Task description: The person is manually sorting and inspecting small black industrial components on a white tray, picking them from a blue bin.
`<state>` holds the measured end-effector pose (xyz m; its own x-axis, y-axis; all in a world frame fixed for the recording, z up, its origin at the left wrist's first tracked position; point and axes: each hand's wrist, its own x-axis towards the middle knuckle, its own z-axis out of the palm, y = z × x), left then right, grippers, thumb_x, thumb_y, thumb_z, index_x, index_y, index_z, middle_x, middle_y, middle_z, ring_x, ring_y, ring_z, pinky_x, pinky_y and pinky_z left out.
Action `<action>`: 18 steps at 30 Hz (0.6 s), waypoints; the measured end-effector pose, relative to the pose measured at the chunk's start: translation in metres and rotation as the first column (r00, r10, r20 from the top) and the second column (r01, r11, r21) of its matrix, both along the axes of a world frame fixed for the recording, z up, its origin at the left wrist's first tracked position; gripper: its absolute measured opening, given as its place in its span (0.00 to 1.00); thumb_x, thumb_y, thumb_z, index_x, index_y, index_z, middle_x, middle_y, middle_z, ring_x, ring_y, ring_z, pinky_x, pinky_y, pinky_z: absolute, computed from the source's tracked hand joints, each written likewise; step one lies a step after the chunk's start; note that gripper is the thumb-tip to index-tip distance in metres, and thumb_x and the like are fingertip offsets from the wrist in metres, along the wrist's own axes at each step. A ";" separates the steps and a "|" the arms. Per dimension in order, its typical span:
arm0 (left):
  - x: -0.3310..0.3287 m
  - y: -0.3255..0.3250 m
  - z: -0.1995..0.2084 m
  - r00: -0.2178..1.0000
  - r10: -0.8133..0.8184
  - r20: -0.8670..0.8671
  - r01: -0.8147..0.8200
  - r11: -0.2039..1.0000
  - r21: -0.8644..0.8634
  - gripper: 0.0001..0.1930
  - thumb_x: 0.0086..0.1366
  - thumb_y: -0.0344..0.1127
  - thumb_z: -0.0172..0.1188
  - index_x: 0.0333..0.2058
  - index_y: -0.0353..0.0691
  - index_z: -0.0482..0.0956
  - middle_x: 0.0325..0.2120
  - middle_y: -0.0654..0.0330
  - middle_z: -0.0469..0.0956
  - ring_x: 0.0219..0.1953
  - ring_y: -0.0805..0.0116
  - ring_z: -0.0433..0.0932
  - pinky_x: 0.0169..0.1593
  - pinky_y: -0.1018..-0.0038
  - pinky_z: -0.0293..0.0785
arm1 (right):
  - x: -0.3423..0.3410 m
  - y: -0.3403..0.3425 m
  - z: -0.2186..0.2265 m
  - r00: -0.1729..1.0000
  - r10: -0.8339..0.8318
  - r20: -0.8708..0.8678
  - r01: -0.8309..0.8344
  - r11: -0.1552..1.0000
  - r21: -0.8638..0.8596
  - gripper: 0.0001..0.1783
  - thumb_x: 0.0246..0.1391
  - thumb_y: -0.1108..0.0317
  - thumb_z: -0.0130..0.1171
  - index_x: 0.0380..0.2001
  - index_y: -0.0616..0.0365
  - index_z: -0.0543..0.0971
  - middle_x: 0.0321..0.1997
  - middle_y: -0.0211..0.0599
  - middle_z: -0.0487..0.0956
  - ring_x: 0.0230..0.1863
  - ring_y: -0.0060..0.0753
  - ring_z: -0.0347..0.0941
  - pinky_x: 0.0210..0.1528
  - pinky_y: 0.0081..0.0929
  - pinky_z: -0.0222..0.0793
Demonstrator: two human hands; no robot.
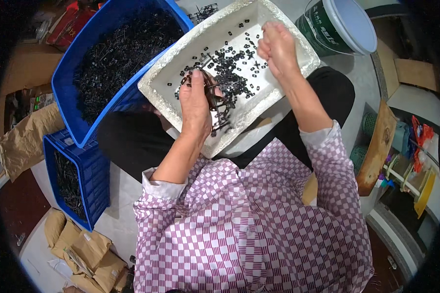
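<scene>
A white foam box (150, 87) rests tilted across my lap, with many small black plastic pieces (230, 73) scattered and heaped on its bottom. My left hand (195, 107) is over the box's near left part, thumb on top, closed around a bunch of black plastic sprues (222, 110). Some of their thin stems and small tabs stick out beside the palm. Above the box's far right part is my right hand (280, 49), its fingers curled in. Whatever lies between those fingers is hidden.
A large blue tub (58, 88) full of black plastic parts stands at the left, with a smaller blue crate (101, 183) of them nearer. Behind the box's right corner is a green and white bucket (322, 29). Brown paper bags (90, 249) lie at lower left.
</scene>
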<state>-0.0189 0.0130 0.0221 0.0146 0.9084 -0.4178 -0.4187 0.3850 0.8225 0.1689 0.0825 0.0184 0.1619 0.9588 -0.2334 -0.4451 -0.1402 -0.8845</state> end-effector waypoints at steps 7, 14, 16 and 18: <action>-0.003 0.009 0.001 0.989 0.146 0.020 -0.146 0.989 -0.004 0.14 0.65 0.45 0.46 0.28 0.41 0.69 0.21 0.65 0.72 0.18 0.78 0.70 0.21 0.83 0.61 | -0.051 -0.041 -0.001 0.910 0.377 -0.170 -0.405 0.896 -0.180 0.07 0.56 0.64 0.47 0.30 0.56 0.69 0.18 0.23 0.66 0.16 0.13 0.58 0.15 0.12 0.51; -0.005 0.012 -0.003 0.987 0.161 -0.002 -0.161 0.986 0.037 0.14 0.65 0.46 0.45 0.31 0.40 0.70 0.22 0.65 0.72 0.19 0.78 0.70 0.22 0.82 0.62 | -0.052 -0.047 -0.002 0.782 0.610 0.127 -0.587 0.789 -0.181 0.09 0.53 0.61 0.53 0.32 0.56 0.71 0.17 0.19 0.65 0.16 0.12 0.58 0.17 0.12 0.54; -0.005 0.011 -0.004 0.989 0.147 -0.006 -0.147 0.989 0.037 0.14 0.65 0.46 0.45 0.30 0.40 0.69 0.22 0.65 0.71 0.19 0.78 0.70 0.22 0.82 0.62 | -0.050 -0.047 -0.003 0.768 0.626 0.134 -0.601 0.777 -0.188 0.08 0.54 0.63 0.52 0.31 0.55 0.71 0.18 0.20 0.67 0.17 0.12 0.60 0.17 0.13 0.56; -0.005 0.011 -0.004 0.993 0.121 -0.014 -0.121 0.992 0.039 0.15 0.65 0.46 0.46 0.30 0.40 0.69 0.21 0.66 0.71 0.20 0.78 0.70 0.22 0.82 0.63 | -0.048 -0.046 -0.004 0.737 0.660 0.149 -0.631 0.750 -0.200 0.05 0.54 0.66 0.50 0.31 0.54 0.71 0.19 0.20 0.70 0.18 0.12 0.62 0.18 0.15 0.59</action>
